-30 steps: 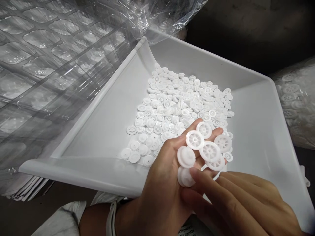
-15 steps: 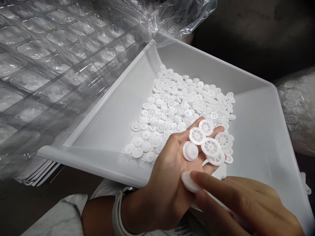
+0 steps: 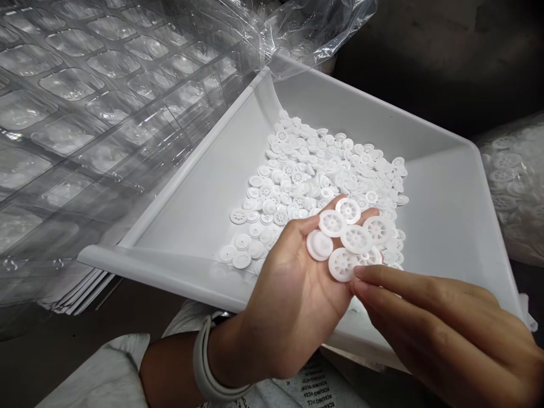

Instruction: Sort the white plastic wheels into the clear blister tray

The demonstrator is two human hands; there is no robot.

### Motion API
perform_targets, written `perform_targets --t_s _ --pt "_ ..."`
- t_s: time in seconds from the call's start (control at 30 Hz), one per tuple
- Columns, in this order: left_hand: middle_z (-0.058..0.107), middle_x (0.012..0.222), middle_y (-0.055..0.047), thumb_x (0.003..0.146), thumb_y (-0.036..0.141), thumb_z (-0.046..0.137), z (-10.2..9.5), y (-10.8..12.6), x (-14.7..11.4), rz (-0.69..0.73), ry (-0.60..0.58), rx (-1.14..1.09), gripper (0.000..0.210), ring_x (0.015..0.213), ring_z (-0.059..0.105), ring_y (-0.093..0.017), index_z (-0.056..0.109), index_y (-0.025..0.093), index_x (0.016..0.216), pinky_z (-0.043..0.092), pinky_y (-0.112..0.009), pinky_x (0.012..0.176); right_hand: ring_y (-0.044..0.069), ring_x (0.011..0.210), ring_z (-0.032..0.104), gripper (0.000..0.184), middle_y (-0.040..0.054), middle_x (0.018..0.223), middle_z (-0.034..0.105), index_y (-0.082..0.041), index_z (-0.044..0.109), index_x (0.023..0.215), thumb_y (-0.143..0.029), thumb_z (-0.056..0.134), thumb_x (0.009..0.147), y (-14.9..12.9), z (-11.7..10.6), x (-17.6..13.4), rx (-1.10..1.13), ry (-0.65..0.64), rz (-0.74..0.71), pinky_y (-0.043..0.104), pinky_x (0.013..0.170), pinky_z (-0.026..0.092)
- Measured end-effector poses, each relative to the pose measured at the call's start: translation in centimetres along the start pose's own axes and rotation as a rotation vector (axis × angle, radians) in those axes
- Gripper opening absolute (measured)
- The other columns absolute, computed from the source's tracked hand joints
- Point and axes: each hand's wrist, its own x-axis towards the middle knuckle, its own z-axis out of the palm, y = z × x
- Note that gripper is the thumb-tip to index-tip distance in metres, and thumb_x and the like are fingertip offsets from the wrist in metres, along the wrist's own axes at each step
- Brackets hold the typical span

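Note:
My left hand (image 3: 293, 300) lies palm up over the bin, holding several white plastic gears (image 3: 356, 239) on its palm and cupped fingers. Most show a spoked face; one solid gear with a raised hub (image 3: 319, 245) rests by the thumb. From the right, my right hand (image 3: 437, 323) reaches in with thumb and index finger pinched at the edge of a spoked gear (image 3: 341, 264) on the palm. Beneath the hands, a heap of similar white gears (image 3: 306, 170) covers the floor of the grey-white bin (image 3: 446, 215), partly hidden by my left hand.
Clear plastic blister trays (image 3: 85, 85) with rounded pockets stand to the left of the bin. Crumpled clear film (image 3: 323, 34) hangs over its far corner. A clear bag of white gears (image 3: 514, 181) sits at the right. Stacked sheets (image 3: 80, 292) lie under the trays.
The gear pinched in my right hand has gone from tilted near the palm's heel to lying among the others. My right hand has moved up and right with it.

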Motion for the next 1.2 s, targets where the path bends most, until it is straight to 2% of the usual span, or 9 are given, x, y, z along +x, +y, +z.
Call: perform_targets --t_s 0.07,0.23,0.4,0.57,0.77,0.97,1.07,1.13,1.2 --pt "0.071 0.125 -0.012 0.097 0.030 0.041 -0.1 0.0 -0.2 0.010 0.016 0.008 0.034 0.133 0.056 -0.029 0.067 0.015 0.112 0.032 -0.044 0.121 0.018 0.089 0.071 0.020 0.0070 0.109 0.073 -0.019 0.073 0.110 -0.024 0.060 0.096 0.0 0.0 0.5 0.006 0.027 -0.035 0.026 0.065 0.057" --pt "0.061 0.142 -0.016 0.095 0.030 0.046 -0.1 -0.2 0.1 0.020 0.075 0.011 0.045 0.141 0.049 -0.033 0.056 0.014 0.135 0.032 -0.048 0.121 0.019 0.074 0.068 0.031 0.0077 0.083 0.068 -0.022 0.075 0.104 -0.048 0.058 0.097 -0.5 0.6 1.1 -0.048 0.031 0.103 0.026 0.055 0.052" --pt "0.068 0.132 -0.011 0.096 0.028 0.044 0.0 -0.1 0.1 -0.006 0.078 -0.014 0.033 0.141 0.050 -0.029 0.065 0.019 0.119 0.029 -0.046 0.123 0.014 0.064 0.062 0.029 0.0031 0.071 0.062 -0.023 0.074 0.104 -0.047 0.057 0.099 -0.7 0.7 1.2 -0.095 0.050 0.156 0.023 0.052 0.046" --pt "0.070 0.127 -0.010 0.095 0.026 0.049 -0.1 0.1 0.1 -0.047 0.063 -0.007 0.023 0.144 0.046 -0.029 0.070 0.019 0.100 0.033 -0.042 0.121 0.006 0.054 0.053 0.012 -0.0042 0.064 0.056 -0.021 0.070 0.103 -0.026 0.060 0.100 -0.2 0.4 1.8 -0.151 0.073 0.157 0.021 0.051 0.038" --pt "0.072 0.122 -0.010 0.098 0.028 0.042 -0.1 -0.1 0.2 -0.045 0.092 -0.007 0.032 0.133 0.057 -0.025 0.070 0.018 0.110 0.036 -0.041 0.118 0.004 0.054 0.050 0.008 -0.0059 0.066 0.055 -0.017 0.068 0.105 -0.018 0.063 0.099 -0.1 0.3 1.9 -0.113 0.073 0.133 0.021 0.053 0.037" --pt "0.071 0.099 -0.004 0.099 0.025 0.040 -0.4 -0.1 0.1 -0.071 0.016 -0.008 0.030 0.101 0.067 -0.017 0.069 0.018 0.097 0.033 -0.036 0.116 0.008 0.056 0.053 0.026 -0.0016 0.078 0.060 -0.014 0.062 0.125 -0.020 0.061 0.099 0.2 0.9 1.5 -0.052 -0.039 0.007 0.026 0.048 0.041" --pt "0.067 0.092 -0.003 0.099 0.021 0.039 -0.4 -0.1 0.1 -0.063 -0.060 -0.016 0.030 0.091 0.064 -0.013 0.068 0.017 0.090 0.040 -0.029 0.106 0.010 0.056 0.053 0.030 -0.0003 0.079 0.060 -0.013 0.060 0.128 -0.017 0.060 0.099 0.1 1.2 1.6 -0.101 -0.061 -0.034 0.028 0.045 0.042" --pt "0.064 0.089 -0.003 0.099 0.019 0.039 -0.4 -0.1 0.1 -0.067 -0.079 -0.032 0.031 0.086 0.062 -0.012 0.068 0.016 0.090 0.044 -0.024 0.097 0.010 0.056 0.053 0.027 -0.0014 0.074 0.057 -0.012 0.061 0.124 -0.014 0.060 0.097 -0.1 1.0 1.8 -0.117 -0.016 -0.047 0.026 0.047 0.042" --pt "0.061 0.089 -0.003 0.099 0.020 0.039 -0.2 -0.1 0.0 -0.097 -0.075 -0.045 0.029 0.081 0.059 -0.010 0.067 0.015 0.091 0.046 -0.021 0.086 0.008 0.058 0.054 0.021 -0.0020 0.073 0.056 -0.013 0.064 0.117 -0.011 0.060 0.096 -0.3 0.6 2.1 -0.016 0.010 -0.001 0.023 0.049 0.044"
